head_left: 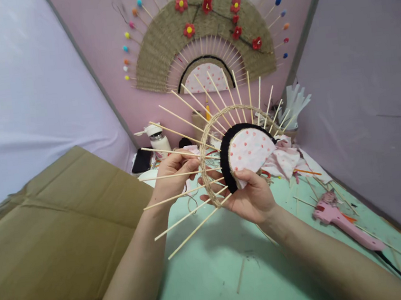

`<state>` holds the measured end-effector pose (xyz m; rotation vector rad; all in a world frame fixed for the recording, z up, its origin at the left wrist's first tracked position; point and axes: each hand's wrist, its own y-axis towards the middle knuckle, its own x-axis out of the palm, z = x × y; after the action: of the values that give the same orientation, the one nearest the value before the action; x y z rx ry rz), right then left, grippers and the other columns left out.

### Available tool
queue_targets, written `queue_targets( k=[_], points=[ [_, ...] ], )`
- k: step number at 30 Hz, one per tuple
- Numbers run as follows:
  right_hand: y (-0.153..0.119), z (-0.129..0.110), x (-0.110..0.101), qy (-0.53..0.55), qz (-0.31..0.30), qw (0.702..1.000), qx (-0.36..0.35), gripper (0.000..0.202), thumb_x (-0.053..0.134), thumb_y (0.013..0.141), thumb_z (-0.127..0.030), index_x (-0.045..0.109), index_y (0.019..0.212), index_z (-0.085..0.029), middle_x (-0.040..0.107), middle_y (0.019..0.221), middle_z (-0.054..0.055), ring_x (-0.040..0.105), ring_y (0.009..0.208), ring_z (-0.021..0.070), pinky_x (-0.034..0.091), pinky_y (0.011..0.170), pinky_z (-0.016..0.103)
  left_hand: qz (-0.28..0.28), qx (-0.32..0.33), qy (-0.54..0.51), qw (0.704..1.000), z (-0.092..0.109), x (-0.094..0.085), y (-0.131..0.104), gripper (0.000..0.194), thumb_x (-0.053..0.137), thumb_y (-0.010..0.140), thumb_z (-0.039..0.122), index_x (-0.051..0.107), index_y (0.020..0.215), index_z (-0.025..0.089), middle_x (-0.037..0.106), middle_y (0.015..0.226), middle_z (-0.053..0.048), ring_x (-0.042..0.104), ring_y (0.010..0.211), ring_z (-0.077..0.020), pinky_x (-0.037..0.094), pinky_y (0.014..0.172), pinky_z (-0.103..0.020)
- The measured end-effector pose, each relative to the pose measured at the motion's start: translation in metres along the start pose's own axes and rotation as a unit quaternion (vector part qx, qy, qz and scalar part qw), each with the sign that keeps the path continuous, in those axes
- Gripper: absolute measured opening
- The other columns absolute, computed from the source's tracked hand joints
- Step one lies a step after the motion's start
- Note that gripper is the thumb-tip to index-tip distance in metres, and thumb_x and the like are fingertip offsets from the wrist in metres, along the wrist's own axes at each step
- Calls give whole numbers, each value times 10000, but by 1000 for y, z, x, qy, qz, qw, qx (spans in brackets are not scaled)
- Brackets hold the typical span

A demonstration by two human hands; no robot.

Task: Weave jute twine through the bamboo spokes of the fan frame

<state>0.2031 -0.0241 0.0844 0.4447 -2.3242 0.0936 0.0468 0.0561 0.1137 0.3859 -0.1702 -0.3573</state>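
Note:
A fan-shaped piece is held up over the table, with a half-round centre of white cloth with pink dots and a black rim. Thin wooden sticks spread out from it, and a braided cord runs in an arc across them. My right hand grips the lower end of the centre, thumb on the cloth and fingers behind. At the cord's left side, my left hand has its fingers pinched together around the cord or its loose strand; the exact hold is partly hidden.
Brown cardboard covers the left. A pink glue gun lies at the right among loose sticks. A white bottle and dark phone stand or lie behind. A large decorated fan hangs on the back wall.

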Motion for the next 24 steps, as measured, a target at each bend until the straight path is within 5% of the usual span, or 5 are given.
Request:
queue_targets(
  k=[14, 24],
  points=[
    [-4, -29, -29, -97, -24, 992, 81, 532, 373, 654, -391, 610, 1082, -184, 685, 1025, 113, 641, 995, 276, 506, 775, 510, -144, -102, 4, 984, 5, -8, -4, 281, 689, 762, 402, 565, 670, 167, 399, 562, 42, 333, 491, -63, 223, 459, -208],
    [-6, -36, -38, -162, 5, 982, 102, 604, 361, 585, -387, 566, 1111, -173, 680, 929, 113, 657, 913, 280, 514, 669, 470, -146, -239, -61, 958, 9, -12, 0, 225, 720, 735, 311, 559, 698, 158, 438, 531, 47, 281, 413, -14, 178, 399, -145]
  ],
)
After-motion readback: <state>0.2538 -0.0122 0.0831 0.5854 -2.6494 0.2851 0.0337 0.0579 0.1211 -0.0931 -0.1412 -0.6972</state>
